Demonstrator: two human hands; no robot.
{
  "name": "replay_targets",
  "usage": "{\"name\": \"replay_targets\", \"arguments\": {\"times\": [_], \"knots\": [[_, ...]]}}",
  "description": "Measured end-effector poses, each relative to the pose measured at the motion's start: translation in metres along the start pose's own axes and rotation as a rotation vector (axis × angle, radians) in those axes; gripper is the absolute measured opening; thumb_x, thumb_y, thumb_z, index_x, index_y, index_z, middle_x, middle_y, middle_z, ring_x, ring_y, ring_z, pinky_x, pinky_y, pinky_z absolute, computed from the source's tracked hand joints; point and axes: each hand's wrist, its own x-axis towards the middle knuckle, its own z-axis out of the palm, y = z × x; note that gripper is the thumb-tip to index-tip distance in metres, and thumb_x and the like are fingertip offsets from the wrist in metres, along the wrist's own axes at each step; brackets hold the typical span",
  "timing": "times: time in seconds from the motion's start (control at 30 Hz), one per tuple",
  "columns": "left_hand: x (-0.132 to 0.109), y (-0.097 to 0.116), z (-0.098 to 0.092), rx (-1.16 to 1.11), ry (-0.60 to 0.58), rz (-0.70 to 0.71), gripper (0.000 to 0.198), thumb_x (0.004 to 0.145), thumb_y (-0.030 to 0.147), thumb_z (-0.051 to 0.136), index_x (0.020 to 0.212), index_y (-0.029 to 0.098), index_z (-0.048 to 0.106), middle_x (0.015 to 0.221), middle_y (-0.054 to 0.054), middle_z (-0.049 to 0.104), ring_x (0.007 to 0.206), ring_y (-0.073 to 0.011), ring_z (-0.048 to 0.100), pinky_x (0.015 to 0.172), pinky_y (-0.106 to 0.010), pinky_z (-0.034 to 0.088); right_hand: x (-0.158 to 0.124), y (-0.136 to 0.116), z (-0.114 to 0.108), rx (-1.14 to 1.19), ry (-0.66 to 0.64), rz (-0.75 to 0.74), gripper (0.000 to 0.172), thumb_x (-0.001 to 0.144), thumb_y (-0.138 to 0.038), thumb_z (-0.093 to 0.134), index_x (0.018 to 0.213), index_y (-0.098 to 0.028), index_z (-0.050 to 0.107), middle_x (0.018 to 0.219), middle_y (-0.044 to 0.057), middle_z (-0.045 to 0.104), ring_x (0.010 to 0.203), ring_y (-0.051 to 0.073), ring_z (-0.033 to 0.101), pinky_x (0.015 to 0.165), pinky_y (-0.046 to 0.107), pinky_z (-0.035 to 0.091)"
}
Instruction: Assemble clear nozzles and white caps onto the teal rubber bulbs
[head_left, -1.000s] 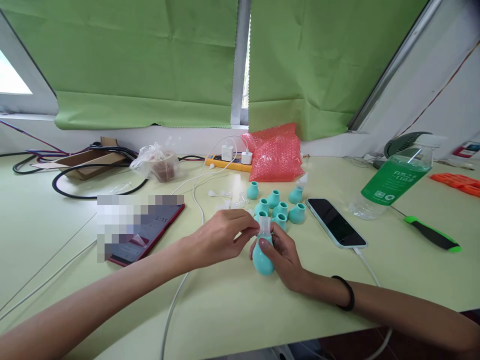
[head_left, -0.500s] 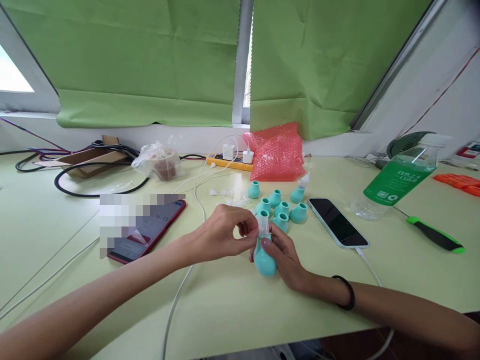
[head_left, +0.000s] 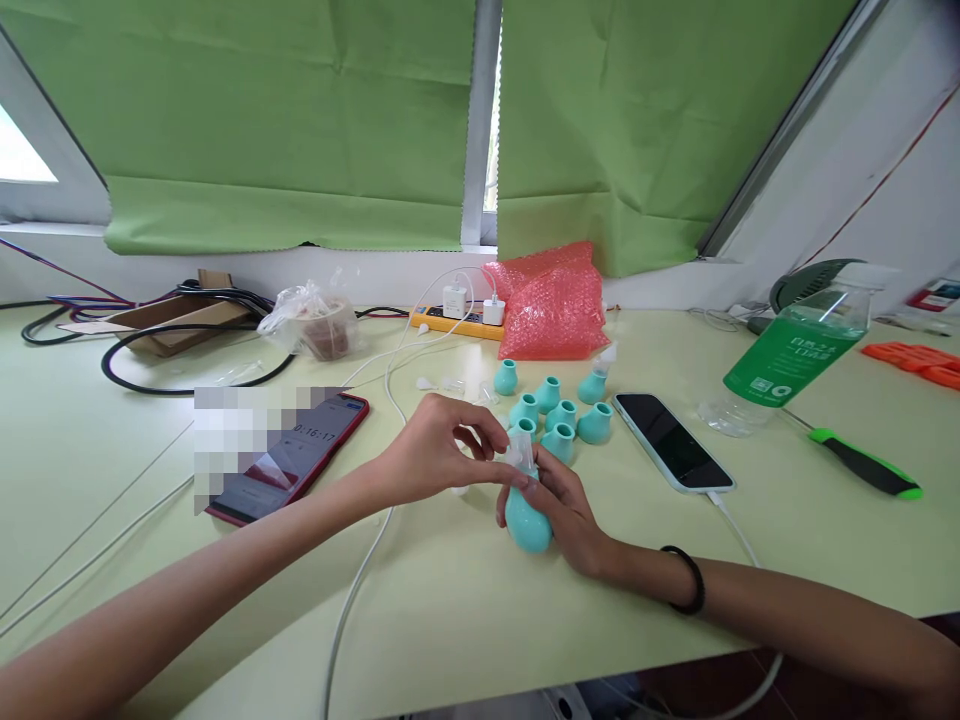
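Observation:
My right hand (head_left: 574,515) is wrapped round a teal rubber bulb (head_left: 528,522), held upright just above the table edge side. A clear plastic nozzle (head_left: 520,452) stands out of the bulb's neck. My left hand (head_left: 442,445) closes on the nozzle from the left, thumb at its base by my right thumb and index finger near its upper part. Just beyond are several more teal bulbs (head_left: 550,390), mouths up. One teal bulb (head_left: 592,386) at the back right carries a clear nozzle. Small clear plastic pieces (head_left: 454,387) lie left of the group.
A phone in a red case (head_left: 300,465) lies left, a charging phone (head_left: 673,442) right. Beyond it stand a tilted green-labelled bottle (head_left: 795,355) and a green-black screwdriver (head_left: 862,465). Pink bubble wrap (head_left: 551,305) and a yellow power strip (head_left: 480,326) sit behind. A white cable (head_left: 352,590) crosses the table.
My left thumb has shifted to the base of the nozzle, and the fingers have opened a little from their tighter pinch. My right hand keeps the bulb in nearly the same place.

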Motion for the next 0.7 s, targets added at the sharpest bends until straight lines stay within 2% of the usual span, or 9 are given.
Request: {"name": "replay_targets", "arguments": {"times": [0.1,0.2,0.37,0.47,0.57,0.63,0.7], "knots": [[0.0,0.001,0.0,0.004,0.006,-0.004,0.016,0.064,0.025,0.064,0.068,0.009,0.065,0.064,-0.005,0.064,0.057,-0.0092,0.053,0.054,-0.02,0.046,-0.001,0.0,-0.001,-0.012,0.005,0.001,0.024,0.078,-0.041,0.047,0.08,-0.019,0.038,0.058,-0.002,0.054,0.054,0.012,0.052,0.05,0.024,0.04],[0.0,0.001,-0.002,-0.012,-0.073,-0.01,0.017,0.069,0.025,0.059,0.072,0.01,0.067,0.063,-0.004,0.064,0.055,-0.0091,0.053,0.048,-0.019,0.044,-0.001,0.001,-0.001,-0.022,0.01,0.014,0.025,0.078,-0.042,0.047,0.082,-0.019,0.038,0.059,-0.002,0.054,0.053,0.012,0.051,0.05,0.025,0.039],[-0.002,0.003,-0.004,0.016,-0.029,0.001,0.011,0.064,0.017,0.06,0.068,0.01,0.067,0.064,-0.004,0.065,0.056,-0.0108,0.056,0.053,-0.022,0.048,-0.003,0.003,-0.002,-0.054,0.017,0.007,0.024,0.078,-0.042,0.047,0.083,-0.019,0.039,0.061,-0.001,0.054,0.056,0.012,0.051,0.052,0.026,0.039],[0.002,-0.002,-0.008,-0.182,-0.129,-0.132,0.008,0.057,0.014,0.064,0.064,0.01,0.067,0.057,-0.003,0.064,0.05,-0.01,0.055,0.048,-0.021,0.048,-0.005,0.004,-0.002,-0.091,-0.02,-0.034,0.025,0.077,-0.042,0.048,0.083,-0.019,0.039,0.062,0.0,0.055,0.056,0.012,0.05,0.053,0.026,0.039],[0.01,-0.013,-0.018,-0.402,-0.225,-0.238,0.003,0.057,0.012,0.063,0.058,0.011,0.065,0.052,-0.002,0.063,0.043,-0.0073,0.053,0.044,-0.019,0.046,-0.007,0.005,-0.002,-0.09,-0.015,-0.096,0.024,0.08,-0.041,0.043,0.086,-0.019,0.039,0.063,0.001,0.055,0.054,0.012,0.047,0.051,0.025,0.037],[0.014,-0.02,-0.026,-0.377,-0.183,-0.226,0.003,0.057,0.011,0.062,0.057,0.011,0.065,0.053,-0.002,0.063,0.043,-0.0069,0.053,0.045,-0.019,0.046,-0.008,0.005,-0.003,-0.106,0.002,-0.143,0.022,0.081,-0.04,0.041,0.086,-0.019,0.039,0.064,0.001,0.056,0.053,0.011,0.046,0.051,0.025,0.037],[0.017,-0.027,-0.031,-0.172,-0.099,-0.159,0.006,0.057,0.013,0.063,0.062,0.011,0.066,0.058,-0.002,0.064,0.05,-0.0085,0.056,0.05,-0.019,0.047,-0.008,0.006,-0.004,-0.165,0.001,-0.16,0.019,0.08,-0.037,0.044,0.082,-0.019,0.04,0.064,0.001,0.055,0.055,0.011,0.046,0.052,0.025,0.037]]}}
